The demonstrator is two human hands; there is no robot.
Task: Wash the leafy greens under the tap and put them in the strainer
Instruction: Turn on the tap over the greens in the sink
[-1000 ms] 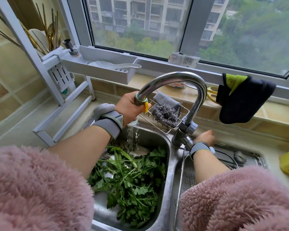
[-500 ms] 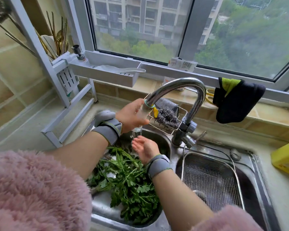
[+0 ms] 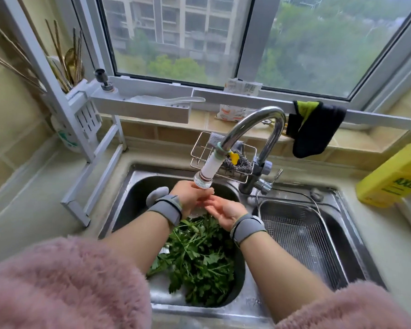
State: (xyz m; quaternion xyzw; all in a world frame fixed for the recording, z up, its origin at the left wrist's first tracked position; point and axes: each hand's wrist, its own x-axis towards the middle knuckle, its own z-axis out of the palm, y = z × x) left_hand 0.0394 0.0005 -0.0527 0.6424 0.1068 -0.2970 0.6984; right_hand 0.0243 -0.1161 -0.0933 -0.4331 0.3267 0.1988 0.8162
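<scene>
- Both hands meet under the tap (image 3: 254,129) nozzle (image 3: 205,175), above the left basin (image 3: 128,198).
- Left hand (image 3: 191,195): fingers loosely curved, touching the right hand; its grip is loose and holds nothing that I can see.
- Right hand (image 3: 223,211): palm turned up, fingers fairly straight, grip wide, nothing in it.
- Water falls from the nozzle onto the hands.
- The greens (image 3: 199,257) lie in a heap in the left basin, below both hands and toward the person; neither grip touches them.
- The strainer (image 3: 299,236), a wire mesh basket, sits in the right basin, just right of the right wrist; no greens show in it.
- Both wrists wear grey bands, and fluffy pink sleeves are pushed back up the forearms.
- A wire rack (image 3: 199,148) behind the tap holds a steel scourer (image 3: 240,162).
- A dark cloth (image 3: 316,129) with a green patch hangs from the rail under the window.
- A yellow bottle (image 3: 394,176) lies tilted on the worktop (image 3: 403,245) at right.
- A white rack (image 3: 86,119) stands on the left with chopsticks (image 3: 64,60) upright in its holder.
</scene>
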